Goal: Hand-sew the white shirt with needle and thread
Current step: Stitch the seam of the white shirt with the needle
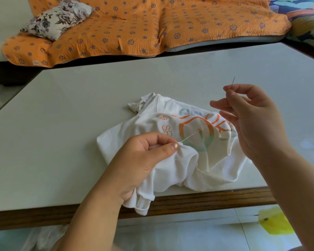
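A crumpled white shirt [170, 142] with orange and green print lies near the front edge of the pale table [71, 133]. My left hand [141, 160] pinches a fold of the shirt between thumb and fingers, with part of the cloth hanging over the table edge. My right hand [246, 115] is raised to the right of the shirt and pinches a thin needle [233, 80] that points up and away. A white thread [194, 133] runs taut from the pinched fold up towards my right hand.
Beyond the table stands a sofa with an orange patterned cover [134, 28] and a floral cushion [58, 19]. The table has a wooden front edge [207, 200]. A yellow object [275, 223] lies on the tiled floor at the lower right.
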`<state>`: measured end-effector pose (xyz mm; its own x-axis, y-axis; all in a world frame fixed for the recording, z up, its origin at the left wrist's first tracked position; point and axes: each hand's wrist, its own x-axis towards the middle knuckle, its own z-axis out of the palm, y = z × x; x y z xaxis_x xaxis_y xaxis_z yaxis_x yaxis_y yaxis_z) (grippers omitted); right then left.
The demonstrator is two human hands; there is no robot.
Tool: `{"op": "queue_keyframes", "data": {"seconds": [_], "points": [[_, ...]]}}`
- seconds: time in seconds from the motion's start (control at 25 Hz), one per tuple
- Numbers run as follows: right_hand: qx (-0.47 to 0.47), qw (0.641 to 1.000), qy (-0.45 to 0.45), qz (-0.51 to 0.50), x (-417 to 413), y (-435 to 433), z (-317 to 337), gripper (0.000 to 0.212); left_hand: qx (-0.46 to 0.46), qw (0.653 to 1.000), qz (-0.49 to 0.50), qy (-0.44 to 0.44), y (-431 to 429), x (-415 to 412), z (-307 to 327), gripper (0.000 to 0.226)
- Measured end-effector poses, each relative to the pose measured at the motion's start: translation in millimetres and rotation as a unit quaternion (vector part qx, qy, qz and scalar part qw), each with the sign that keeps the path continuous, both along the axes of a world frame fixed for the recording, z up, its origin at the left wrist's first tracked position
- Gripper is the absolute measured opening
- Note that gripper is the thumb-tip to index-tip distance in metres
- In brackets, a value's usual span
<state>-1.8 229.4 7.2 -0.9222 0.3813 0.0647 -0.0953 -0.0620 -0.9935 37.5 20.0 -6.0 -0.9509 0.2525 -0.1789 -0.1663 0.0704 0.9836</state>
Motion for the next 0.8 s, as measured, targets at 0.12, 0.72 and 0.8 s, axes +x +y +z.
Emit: {"op": "queue_keyframes", "data": {"seconds": [0.12, 0.72, 0.8], "points": [[0.017, 1.000, 0.013, 0.005, -0.1, 1.4, -0.4, 0.015, -0.004, 1.000, -0.004, -0.006, 0.0, -0.2, -0.1, 0.016], [0.173, 0.939, -0.105, 0.279, 33.2, -23.9, 7.8, 0.007, -0.008, 1.000, -0.003, -0.006, -12.8, -2.8, 3.1, 0.019], [0.187, 0.934, -0.103, 0.288, 35.0, -23.2, 9.6, 0.010, -0.015, 1.000, 0.000, 0.002, -14.4, -3.2, 3.4, 0.018]]}}
